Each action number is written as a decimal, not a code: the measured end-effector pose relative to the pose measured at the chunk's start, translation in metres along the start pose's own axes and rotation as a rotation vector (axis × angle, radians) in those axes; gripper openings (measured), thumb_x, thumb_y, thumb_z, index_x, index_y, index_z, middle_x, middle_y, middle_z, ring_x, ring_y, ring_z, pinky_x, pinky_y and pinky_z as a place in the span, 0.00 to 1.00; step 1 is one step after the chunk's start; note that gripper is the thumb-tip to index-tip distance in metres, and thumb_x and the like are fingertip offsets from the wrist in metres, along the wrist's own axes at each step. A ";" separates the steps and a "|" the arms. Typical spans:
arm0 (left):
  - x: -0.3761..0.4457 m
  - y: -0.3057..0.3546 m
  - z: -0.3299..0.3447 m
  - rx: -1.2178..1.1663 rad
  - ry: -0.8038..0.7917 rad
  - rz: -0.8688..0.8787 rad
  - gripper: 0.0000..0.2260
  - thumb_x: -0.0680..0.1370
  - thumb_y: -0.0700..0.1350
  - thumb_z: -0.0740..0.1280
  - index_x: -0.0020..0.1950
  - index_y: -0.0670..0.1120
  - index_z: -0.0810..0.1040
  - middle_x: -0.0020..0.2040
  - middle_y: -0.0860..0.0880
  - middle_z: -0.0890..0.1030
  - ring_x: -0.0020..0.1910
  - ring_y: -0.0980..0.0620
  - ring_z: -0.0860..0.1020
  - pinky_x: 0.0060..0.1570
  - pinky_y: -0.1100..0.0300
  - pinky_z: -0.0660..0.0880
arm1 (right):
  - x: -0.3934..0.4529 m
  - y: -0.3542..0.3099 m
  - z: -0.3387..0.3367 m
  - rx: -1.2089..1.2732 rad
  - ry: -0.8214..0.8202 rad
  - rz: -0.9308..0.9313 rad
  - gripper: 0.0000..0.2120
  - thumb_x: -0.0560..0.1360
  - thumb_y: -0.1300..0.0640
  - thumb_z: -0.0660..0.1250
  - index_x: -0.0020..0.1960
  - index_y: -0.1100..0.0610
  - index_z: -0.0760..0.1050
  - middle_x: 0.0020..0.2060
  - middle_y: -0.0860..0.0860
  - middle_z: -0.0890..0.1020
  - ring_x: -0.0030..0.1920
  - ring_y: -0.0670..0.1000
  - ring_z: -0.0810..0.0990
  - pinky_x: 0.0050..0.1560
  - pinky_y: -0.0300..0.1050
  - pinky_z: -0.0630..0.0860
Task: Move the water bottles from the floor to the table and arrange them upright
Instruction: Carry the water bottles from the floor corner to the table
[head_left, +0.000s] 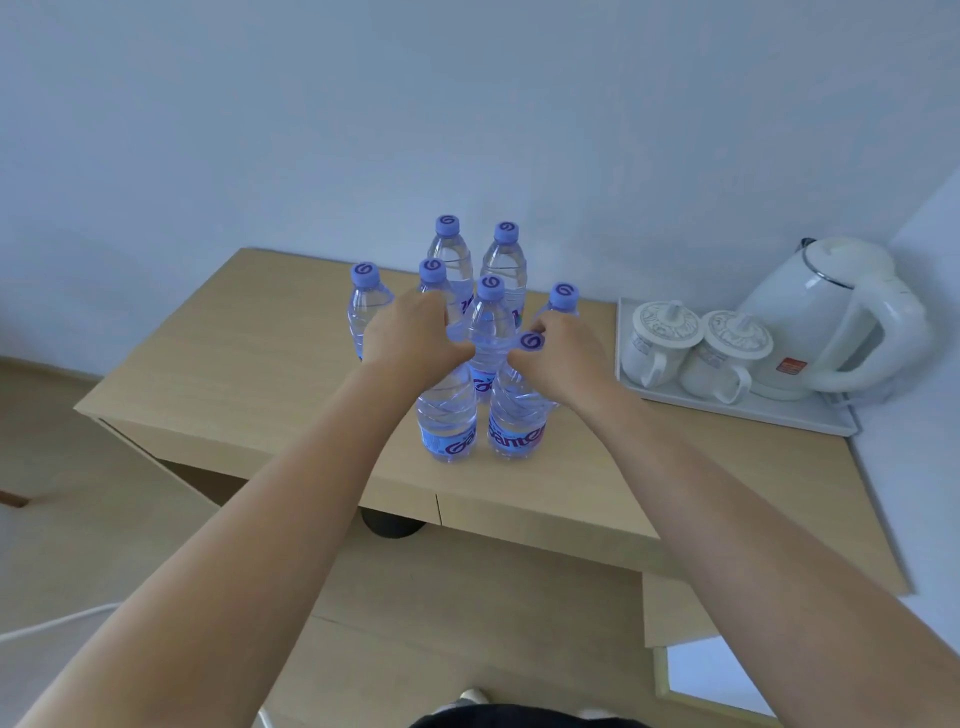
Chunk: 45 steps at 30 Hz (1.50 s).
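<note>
Several clear water bottles with purple caps stand upright in a cluster on the wooden table (249, 364). My left hand (410, 332) grips the neck of the front left bottle (447, 415), hiding its cap. My right hand (563, 353) grips the neck of the front right bottle (514, 421), whose cap shows beside my thumb. Both front bottles rest on the tabletop near its front edge. Behind them stand a middle bottle (488, 322), a far left bottle (366, 306) and two back bottles (452, 249). Another bottle (563, 299) peeks out behind my right hand.
A white tray (737, 410) at the table's right end holds two lidded white mugs (660, 338) and a white electric kettle (826, 322). A pale wall rises behind the table. A white cable (52, 623) lies on the floor at the lower left.
</note>
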<state>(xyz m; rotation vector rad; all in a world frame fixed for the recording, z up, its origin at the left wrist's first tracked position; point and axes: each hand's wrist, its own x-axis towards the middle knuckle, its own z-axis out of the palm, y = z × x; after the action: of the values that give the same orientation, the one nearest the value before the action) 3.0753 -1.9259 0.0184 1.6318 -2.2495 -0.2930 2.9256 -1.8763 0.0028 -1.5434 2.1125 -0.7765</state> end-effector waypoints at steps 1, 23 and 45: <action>0.000 0.003 -0.002 0.003 0.027 0.021 0.10 0.69 0.48 0.68 0.44 0.42 0.74 0.40 0.47 0.72 0.38 0.47 0.72 0.33 0.58 0.66 | -0.003 0.001 -0.001 0.023 0.004 0.003 0.11 0.68 0.58 0.64 0.31 0.51 0.63 0.29 0.46 0.68 0.30 0.46 0.66 0.28 0.41 0.58; -0.137 0.198 0.082 -0.140 -0.352 0.439 0.07 0.70 0.50 0.65 0.40 0.47 0.72 0.39 0.49 0.77 0.43 0.46 0.75 0.39 0.57 0.71 | -0.197 0.153 -0.110 -0.018 0.206 0.343 0.11 0.72 0.52 0.63 0.49 0.59 0.74 0.42 0.51 0.75 0.46 0.55 0.76 0.47 0.48 0.74; -0.393 0.447 0.202 -0.027 -0.643 0.976 0.05 0.72 0.53 0.63 0.42 0.53 0.71 0.44 0.52 0.79 0.43 0.49 0.76 0.38 0.60 0.67 | -0.517 0.353 -0.221 -0.022 0.449 0.917 0.13 0.74 0.53 0.61 0.52 0.61 0.75 0.46 0.54 0.79 0.43 0.54 0.76 0.39 0.44 0.68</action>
<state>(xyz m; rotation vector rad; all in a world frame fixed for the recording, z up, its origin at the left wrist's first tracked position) 2.7141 -1.4188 -0.0658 0.2616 -3.1539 -0.6175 2.6895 -1.2590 -0.0570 -0.2690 2.7593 -0.7662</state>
